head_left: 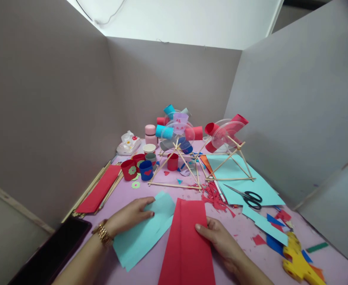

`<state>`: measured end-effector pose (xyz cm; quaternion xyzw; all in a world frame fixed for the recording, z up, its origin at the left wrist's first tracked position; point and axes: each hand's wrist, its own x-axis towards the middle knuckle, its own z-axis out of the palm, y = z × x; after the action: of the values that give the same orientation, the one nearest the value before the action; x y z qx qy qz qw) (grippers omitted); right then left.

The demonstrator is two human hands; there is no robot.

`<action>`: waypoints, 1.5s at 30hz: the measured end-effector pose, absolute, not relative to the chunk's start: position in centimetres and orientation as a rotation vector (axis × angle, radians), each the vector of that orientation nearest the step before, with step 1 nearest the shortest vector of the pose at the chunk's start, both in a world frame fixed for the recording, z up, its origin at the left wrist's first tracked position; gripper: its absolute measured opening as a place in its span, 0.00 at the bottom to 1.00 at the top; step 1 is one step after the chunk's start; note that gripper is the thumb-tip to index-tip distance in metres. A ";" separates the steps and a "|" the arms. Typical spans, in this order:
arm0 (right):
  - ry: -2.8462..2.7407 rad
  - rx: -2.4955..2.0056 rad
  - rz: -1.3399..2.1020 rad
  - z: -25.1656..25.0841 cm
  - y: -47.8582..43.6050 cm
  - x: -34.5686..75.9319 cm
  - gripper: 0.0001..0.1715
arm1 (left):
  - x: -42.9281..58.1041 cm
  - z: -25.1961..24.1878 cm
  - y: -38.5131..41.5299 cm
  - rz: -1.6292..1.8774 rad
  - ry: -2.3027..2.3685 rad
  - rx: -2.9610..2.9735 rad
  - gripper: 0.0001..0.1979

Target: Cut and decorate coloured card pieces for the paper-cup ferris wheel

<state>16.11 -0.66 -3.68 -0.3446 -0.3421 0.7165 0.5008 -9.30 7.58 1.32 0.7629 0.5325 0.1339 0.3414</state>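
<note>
A long folded red paper sheet [187, 241] lies on the pink table in front of me. My right hand [218, 236] pinches its right edge, thumb on top. A light blue paper sheet [144, 231] lies to its left, partly under the red one. My left hand [129, 215], with a gold watch on the wrist, rests flat on the blue sheet with fingers stretched toward its top edge.
Black-handled scissors [249, 197] lie on a large light blue sheet [245, 182]. Two stick-and-cup wheel models [178, 146] [227, 138] stand behind. Decorated cups [138, 168], red paper strips [99, 190], a yellow glue gun [298, 263], paper scraps and grey partition walls surround.
</note>
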 end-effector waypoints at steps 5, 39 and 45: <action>-0.844 -0.837 1.746 -3.6 -0.9 16.1 0.21 | -8.9 1.8 8.8 0.303 1.420 2.165 0.19; -0.868 -1.132 1.684 -4.5 -0.4 16.5 0.26 | -4.7 -0.9 4.3 0.433 1.149 1.375 0.19; -0.765 -0.904 1.667 -3.9 -0.9 15.1 0.23 | -3.5 -1.2 2.9 0.462 0.732 1.188 0.11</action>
<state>15.15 -0.85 -3.87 -0.3773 -0.3193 0.6958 0.5211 -3.49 2.91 -1.21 0.5419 0.3341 0.2106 0.7419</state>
